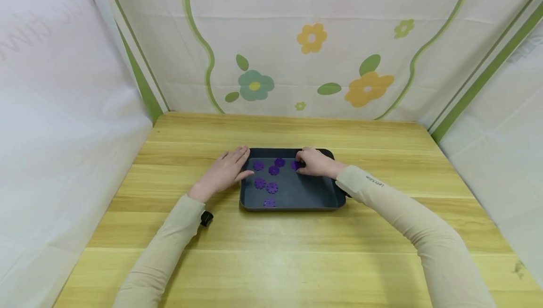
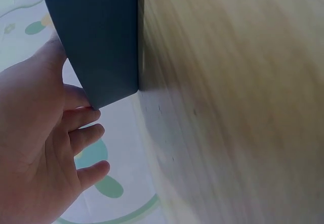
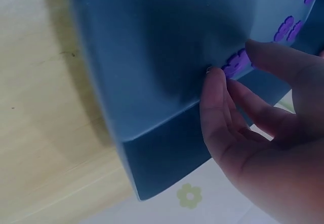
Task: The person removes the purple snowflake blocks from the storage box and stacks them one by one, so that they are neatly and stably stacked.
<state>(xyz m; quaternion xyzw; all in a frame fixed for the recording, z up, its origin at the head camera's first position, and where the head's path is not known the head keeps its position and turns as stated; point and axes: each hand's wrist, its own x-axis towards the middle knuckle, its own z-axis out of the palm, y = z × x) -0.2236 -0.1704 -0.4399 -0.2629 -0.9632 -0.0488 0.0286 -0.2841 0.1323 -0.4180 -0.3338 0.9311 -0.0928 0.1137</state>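
**A:** Purple flower (image 1: 295,165), the one at the back of the tray (image 1: 292,197). Is that what the right hand (image 1: 312,162) is on?

**B:** Yes. The right hand reaches into the tray from the right. Its thumb and fingers curl down around that flower and pinch it. The right wrist view shows a fingertip and the thumb closing on the flower (image 3: 234,63), low against the tray floor.

**A:** Why does the hand bend over like that?

**B:** I think it is because the flowers are flat and lie flat on the floor. You need your fingertips to get under an edge.

**A:** And the left hand (image 1: 225,171)?

**B:** It rests on the table (image 1: 271,251), just beside the left wall of the tray. The fingers are mostly straight and spread, and they touch the outside of the wall. It holds nothing. It looks like it keeps the tray from sliding, but that is my guess.

**A:** Where are the other flowers?

**B:** They all lie in the left half of the tray, between the two hands. One (image 1: 258,165) sits near the left fingers. One (image 1: 279,162) sits just left of the right hand. One (image 1: 269,202) lies by the front wall.

**A:** So the pinched flower is far from the left hand?

**B:** Yes, it is under the right hand, on the tray floor, near the back wall.
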